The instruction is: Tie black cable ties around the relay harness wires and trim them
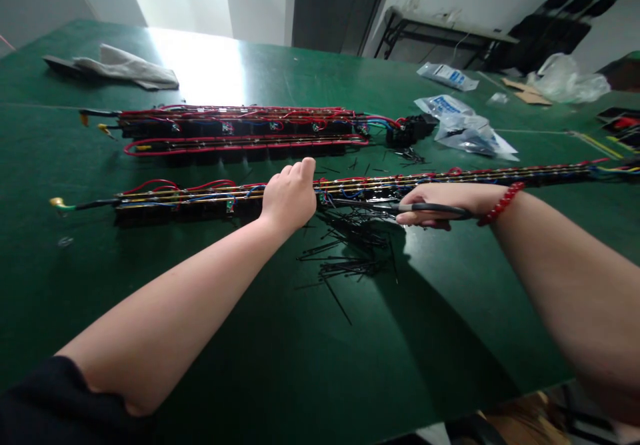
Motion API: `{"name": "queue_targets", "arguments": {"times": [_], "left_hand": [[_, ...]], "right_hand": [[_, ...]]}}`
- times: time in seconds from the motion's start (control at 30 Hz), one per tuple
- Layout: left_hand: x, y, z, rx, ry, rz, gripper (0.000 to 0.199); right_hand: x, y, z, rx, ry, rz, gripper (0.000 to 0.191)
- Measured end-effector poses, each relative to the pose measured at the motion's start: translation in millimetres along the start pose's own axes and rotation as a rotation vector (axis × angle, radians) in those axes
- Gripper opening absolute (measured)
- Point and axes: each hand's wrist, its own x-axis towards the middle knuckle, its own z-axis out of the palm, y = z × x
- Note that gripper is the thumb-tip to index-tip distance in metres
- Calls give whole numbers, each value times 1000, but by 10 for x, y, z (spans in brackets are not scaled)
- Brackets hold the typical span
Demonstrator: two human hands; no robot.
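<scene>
A long wired bar, with brass-coloured rods and red and blue wires, runs across the table. My left hand is closed around its left-middle part; what lies inside the fingers is hidden. To the right, my right hand grips black-handled scissors. Their slim dark blades point left along the bar's near side, toward a small green board beside my left hand. Below the blades lies a loose pile of thin black cable tie pieces.
Behind the bar lie more wired bars with a black connector. Plastic bags sit at back right, near a crumpled clear bag. A grey cloth rests at back left. The green table's near edge shows at lower right.
</scene>
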Motion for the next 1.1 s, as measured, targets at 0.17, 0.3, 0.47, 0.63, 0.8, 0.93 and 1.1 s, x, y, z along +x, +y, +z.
{"name": "queue_targets", "arguments": {"times": [0.17, 0.3, 0.47, 0.63, 0.8, 0.93, 1.1], "left_hand": [[4, -6, -8, -17, -4, 7, 36], [2, -5, -20, -22, -7, 2, 35], [5, -8, -7, -27, -6, 6, 36], [6, -3, -1, -23, -7, -5, 36], [0, 3, -9, -9, -4, -1, 35], [-6, 9, -13, 16, -6, -19, 35], [-10, 9, -11, 31, 2, -18, 31]], "right_hand": [[118, -107, -13, 18, -28, -41, 63], [162, -161, -42, 23, -31, -49, 67], [226, -154, -101, 2, -36, -58, 66], [276, -117, -146, 7, -22, -41, 64], [294, -87, -151, -3, 9, -36, 64], [233, -40, -158, -43, -9, -46, 60], [-27, 236, -232, -168, 51, -33, 61]]}}
